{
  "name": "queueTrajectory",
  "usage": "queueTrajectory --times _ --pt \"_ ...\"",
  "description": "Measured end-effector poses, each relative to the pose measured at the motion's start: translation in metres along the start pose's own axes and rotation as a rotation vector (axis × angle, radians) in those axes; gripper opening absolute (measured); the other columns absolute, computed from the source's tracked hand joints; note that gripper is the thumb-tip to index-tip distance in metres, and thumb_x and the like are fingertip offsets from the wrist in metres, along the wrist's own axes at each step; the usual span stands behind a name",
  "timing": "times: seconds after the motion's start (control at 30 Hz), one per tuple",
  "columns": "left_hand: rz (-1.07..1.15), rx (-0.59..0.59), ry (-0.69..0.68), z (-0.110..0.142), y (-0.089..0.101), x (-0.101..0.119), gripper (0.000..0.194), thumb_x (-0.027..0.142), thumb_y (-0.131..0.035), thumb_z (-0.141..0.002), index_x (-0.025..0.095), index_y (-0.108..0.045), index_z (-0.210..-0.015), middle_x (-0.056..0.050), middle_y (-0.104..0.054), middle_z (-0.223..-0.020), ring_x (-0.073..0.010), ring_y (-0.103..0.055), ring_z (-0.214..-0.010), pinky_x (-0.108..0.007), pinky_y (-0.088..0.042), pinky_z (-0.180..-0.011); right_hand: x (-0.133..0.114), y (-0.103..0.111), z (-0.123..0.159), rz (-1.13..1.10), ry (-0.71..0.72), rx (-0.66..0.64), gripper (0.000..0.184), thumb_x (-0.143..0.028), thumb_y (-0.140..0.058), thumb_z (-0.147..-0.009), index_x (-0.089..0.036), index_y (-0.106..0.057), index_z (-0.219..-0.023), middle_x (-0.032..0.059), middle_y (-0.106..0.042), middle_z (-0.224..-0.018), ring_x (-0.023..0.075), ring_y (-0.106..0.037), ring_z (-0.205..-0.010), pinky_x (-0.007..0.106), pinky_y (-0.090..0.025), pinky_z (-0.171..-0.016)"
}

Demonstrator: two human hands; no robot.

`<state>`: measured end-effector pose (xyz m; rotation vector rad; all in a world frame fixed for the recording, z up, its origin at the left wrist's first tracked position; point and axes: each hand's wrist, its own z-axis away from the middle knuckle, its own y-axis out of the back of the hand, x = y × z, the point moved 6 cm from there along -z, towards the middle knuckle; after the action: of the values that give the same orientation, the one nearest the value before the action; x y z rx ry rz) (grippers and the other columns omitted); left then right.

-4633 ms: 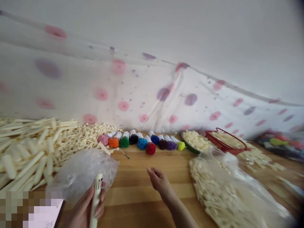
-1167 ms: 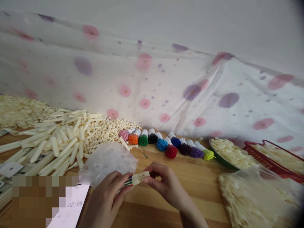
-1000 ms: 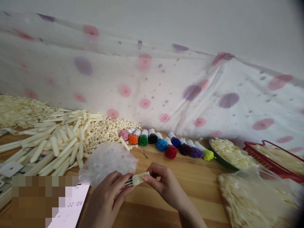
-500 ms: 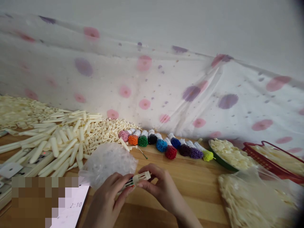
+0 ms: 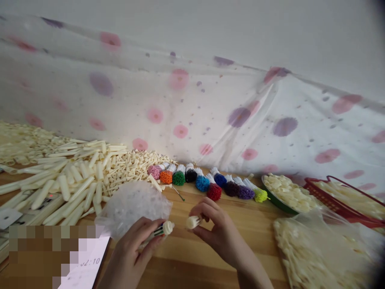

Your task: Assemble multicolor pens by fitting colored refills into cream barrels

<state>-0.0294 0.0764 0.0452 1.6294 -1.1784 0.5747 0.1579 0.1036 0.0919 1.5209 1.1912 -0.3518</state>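
My left hand (image 5: 135,245) is closed around a multicolour pen part (image 5: 159,230), with coloured strips along its side and a stepped cream end pointing right. Across a small gap, my right hand (image 5: 217,230) pinches a short cream slotted pen piece (image 5: 193,222) between thumb and fingers. Both hands are above the wooden table (image 5: 186,265). Beyond them lie bundles of thin white sticks with coloured tips, among them a red bundle (image 5: 214,192) and a green bundle (image 5: 179,178). One loose green-tipped stick (image 5: 178,193) rests nearer to me.
A clear bag (image 5: 135,204) of small parts lies behind my left hand. Cream tubes (image 5: 81,188) are heaped at left, beside small cream pieces (image 5: 135,162). At right are a green bowl (image 5: 278,202), a red basket (image 5: 325,204) and a bag of cream parts (image 5: 319,249). A lit screen (image 5: 87,257) is at lower left.
My hands have drawn apart. The cream slotted piece has come away from the pen part and moved right in my right hand, baring the stepped end.
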Motion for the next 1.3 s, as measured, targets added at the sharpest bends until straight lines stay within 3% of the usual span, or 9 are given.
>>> queueTrajectory --times 0.1,0.27,0.43,0.6,0.73,0.87,0.93,1.17,1.3 --pt "-0.026 -0.009 -0.011 0.001 -0.002 -0.001 0.024 0.027 -0.054 -0.087 0.033 -0.060 -0.109 0.000 -0.066 -0.090 -0.0146 -0.066 -0.084 -0.018 -0.055 -0.068 -0.001 -0.005 -0.001 0.138 -0.019 0.030 0.018 -0.005 -0.064 -0.072 -0.020 -0.061 -0.082 0.0037 -0.059 -0.089 0.0164 -0.058 -0.079 0.025 -0.043 -0.070" --pt "-0.128 0.023 -0.088 0.001 -0.002 0.005 0.024 0.028 -0.054 -0.087 0.032 -0.062 -0.109 -0.001 -0.066 -0.085 -0.0156 -0.067 -0.078 -0.018 -0.055 -0.065 0.001 -0.018 -0.001 0.160 -0.039 -0.048 0.011 -0.015 -0.069 -0.074 -0.021 -0.065 -0.083 0.0012 -0.064 -0.075 0.0153 -0.060 -0.064 0.023 -0.043 -0.058" --pt "-0.204 0.049 -0.151 0.000 0.000 0.011 0.023 0.028 -0.054 -0.087 0.030 -0.062 -0.109 0.000 -0.065 -0.081 -0.0142 -0.067 -0.074 -0.018 -0.054 -0.065 -0.006 -0.017 0.001 0.186 0.079 -0.028 0.016 -0.016 -0.066 -0.078 -0.023 -0.068 -0.092 0.0042 -0.064 -0.083 0.0159 -0.061 -0.069 0.023 -0.045 -0.062" --pt "-0.264 0.021 -0.170 0.001 -0.001 0.009 0.023 0.026 -0.053 -0.088 0.029 -0.059 -0.110 0.000 -0.064 -0.082 -0.0148 -0.066 -0.076 -0.019 -0.053 -0.066 -0.005 -0.016 0.001 0.142 0.077 -0.041 0.017 -0.016 -0.065 -0.079 -0.022 -0.069 -0.094 0.0052 -0.062 -0.084 0.0165 -0.061 -0.072 0.025 -0.046 -0.064" --pt "-0.321 0.012 -0.187 0.002 -0.001 0.010 0.025 0.026 -0.051 -0.089 0.029 -0.057 -0.114 0.000 -0.063 -0.081 -0.0151 -0.066 -0.074 -0.021 -0.053 -0.064 0.005 -0.018 -0.002 -0.053 -0.004 -0.099 0.017 -0.019 -0.068 -0.077 -0.023 -0.070 -0.093 0.0038 -0.062 -0.083 0.0151 -0.059 -0.072 0.024 -0.046 -0.065" --pt "-0.411 0.045 -0.239 0.005 0.000 0.017 0.027 0.027 -0.051 -0.089 0.027 -0.056 -0.115 -0.001 -0.062 -0.080 -0.0158 -0.066 -0.071 -0.022 -0.052 -0.061 0.027 -0.034 -0.004 -0.691 -0.184 -0.233 0.018 -0.025 -0.076 -0.068 -0.023 -0.072 -0.086 0.0007 -0.063 -0.078 0.0124 -0.057 -0.068 0.022 -0.048 -0.062" --pt "-0.446 0.049 -0.245 0.007 -0.001 0.019 0.028 0.027 -0.051 -0.089 0.027 -0.055 -0.116 -0.001 -0.061 -0.079 -0.0160 -0.065 -0.069 -0.023 -0.052 -0.060 0.035 -0.044 -0.005 -0.891 -0.245 -0.296 0.021 -0.031 -0.078 -0.065 -0.023 -0.072 -0.083 -0.0002 -0.064 -0.077 0.0113 -0.057 -0.063 0.022 -0.050 -0.057" --pt "-0.420 0.058 -0.233 0.010 0.001 0.018 0.029 0.023 -0.051 -0.088 0.028 -0.057 -0.116 -0.001 -0.061 -0.077 -0.0160 -0.064 -0.068 -0.023 -0.050 -0.060 0.049 -0.059 -0.006 -0.961 -0.285 -0.323 0.027 -0.030 -0.081 -0.060 -0.020 -0.071 -0.082 0.0006 -0.066 -0.075 0.0108 -0.059 -0.061 0.022 -0.052 -0.055" --pt "-0.247 0.056 -0.122 0.006 0.005 0.015 0.028 0.024 -0.055 -0.085 0.032 -0.062 -0.112 -0.001 -0.065 -0.078 -0.0171 -0.065 -0.070 -0.023 -0.049 -0.063 0.053 -0.059 -0.005 -0.942 -0.299 -0.311 0.028 -0.029 -0.082 -0.059 -0.019 -0.069 -0.082 0.0010 -0.066 -0.077 0.0102 -0.058 -0.061 0.021 -0.050 -0.055"
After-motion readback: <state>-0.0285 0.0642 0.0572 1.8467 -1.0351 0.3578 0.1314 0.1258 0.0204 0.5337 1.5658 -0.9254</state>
